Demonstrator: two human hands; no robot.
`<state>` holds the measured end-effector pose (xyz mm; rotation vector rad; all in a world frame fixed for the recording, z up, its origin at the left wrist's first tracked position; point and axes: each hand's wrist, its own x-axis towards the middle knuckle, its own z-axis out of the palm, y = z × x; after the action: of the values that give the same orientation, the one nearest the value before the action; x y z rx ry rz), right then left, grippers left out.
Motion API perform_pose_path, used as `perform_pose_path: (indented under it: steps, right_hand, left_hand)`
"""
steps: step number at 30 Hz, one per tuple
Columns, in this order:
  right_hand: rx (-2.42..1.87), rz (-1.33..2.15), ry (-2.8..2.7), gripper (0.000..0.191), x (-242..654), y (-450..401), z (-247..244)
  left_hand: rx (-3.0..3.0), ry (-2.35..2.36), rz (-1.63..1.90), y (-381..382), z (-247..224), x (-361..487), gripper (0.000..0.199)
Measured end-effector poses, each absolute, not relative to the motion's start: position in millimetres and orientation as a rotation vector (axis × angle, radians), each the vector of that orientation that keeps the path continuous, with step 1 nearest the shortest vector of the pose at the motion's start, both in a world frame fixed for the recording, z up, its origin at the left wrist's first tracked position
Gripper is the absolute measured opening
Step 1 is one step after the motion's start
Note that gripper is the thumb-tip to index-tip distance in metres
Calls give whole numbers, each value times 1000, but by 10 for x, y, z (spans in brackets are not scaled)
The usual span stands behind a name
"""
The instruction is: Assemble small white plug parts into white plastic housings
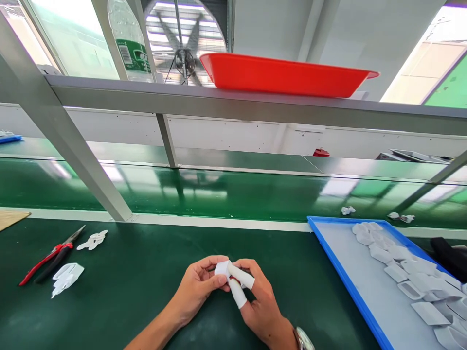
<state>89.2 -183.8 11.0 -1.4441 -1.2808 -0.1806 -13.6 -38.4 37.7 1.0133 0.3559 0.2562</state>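
Observation:
A small white plastic part (222, 268) is held up over the green tabletop, in front of me. My left hand (199, 287) pinches it between thumb and fingers from the left. My right hand (260, 301) meets it from the right, its thumb and index finger wearing white finger covers. Those two fingertips close on the part's right side, where a small dark red spot shows between them. A watch (303, 339) is on the right wrist. The undersides of the part and some fingertips are hidden.
At right stands a blue-rimmed tray (346, 279) with several white parts (412, 267). On the left lie red-and-black pliers (54, 257) and white scraps (67, 277). A green conveyor belt (233, 194) runs behind the table edge. A red tray (288, 75) and a bottle (129, 43) sit on the overhead rail.

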Motion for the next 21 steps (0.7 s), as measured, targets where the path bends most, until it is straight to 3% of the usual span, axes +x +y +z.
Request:
perform_pose_path:
  steps: [9,14,18,21]
  right_hand:
    - [-1477,-157,-1294,31,904,-1860,110]
    - [-1439,-40,-1137,40,907,-1837,49]
    - [-1356,211,-1056,24,967,-1827,49]
    - [-1286,537,-865,21,1002,-1822,58]
  left_hand:
    - [1036,348,257,-418,272,-112,43]
    - [1007,321,267,-404,293,-121,43]
    - [1154,282,379,-432,264,-155,49]
    - [1449,285,612,-475,230,-182,41]
